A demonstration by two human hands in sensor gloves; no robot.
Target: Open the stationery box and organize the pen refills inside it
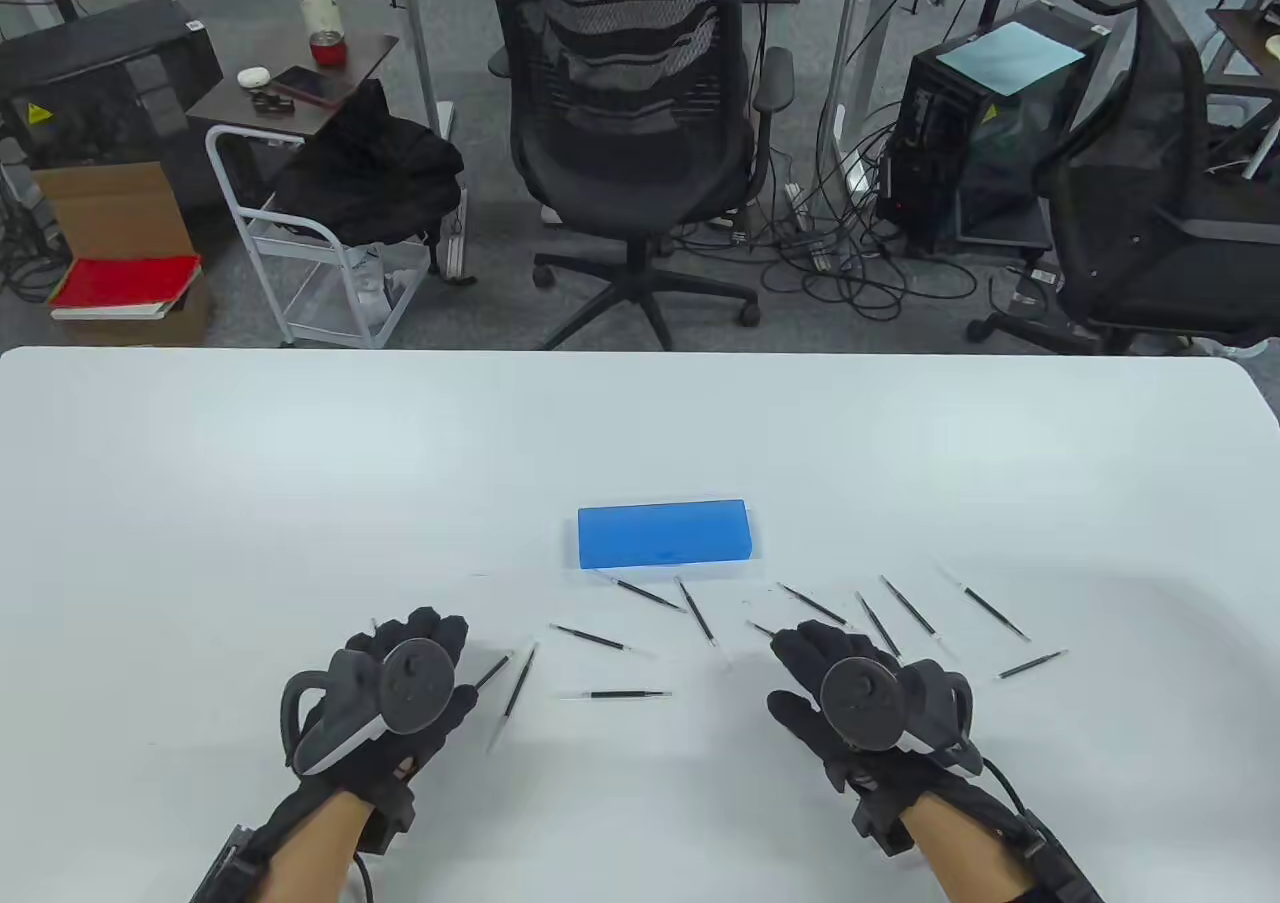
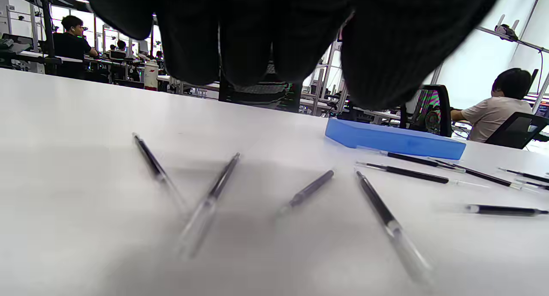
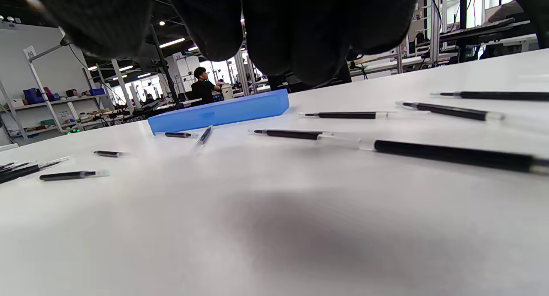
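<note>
- Mid-bench (image 1: 200,463), blue stationery box (image 1: 663,533) lies closed, long axis 9-to-3.
- Pen refills (image 1: 615,694) scattered toward 6 o'clock of box, pointing mixed ways.
- Left hand (image 1: 395,688) palm down at 7 o'clock, fingers (image 2: 193,38) relaxed, holding nothing.
- Right hand (image 1: 860,698) at 5 o'clock, likewise empty.

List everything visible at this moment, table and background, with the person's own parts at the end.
stationery box: one, blue, closed, table centre.
pen refills: about thirteen, black and clear, scattered loose in front of the box.
table: one, white.
office chairs: two, black, behind the table.
computer tower: one, black, on the floor, right.
thermos: one, white and red, on a side table, left.
left hand: black glove, open, above the table.
right hand: black glove, open, above the table.
</note>
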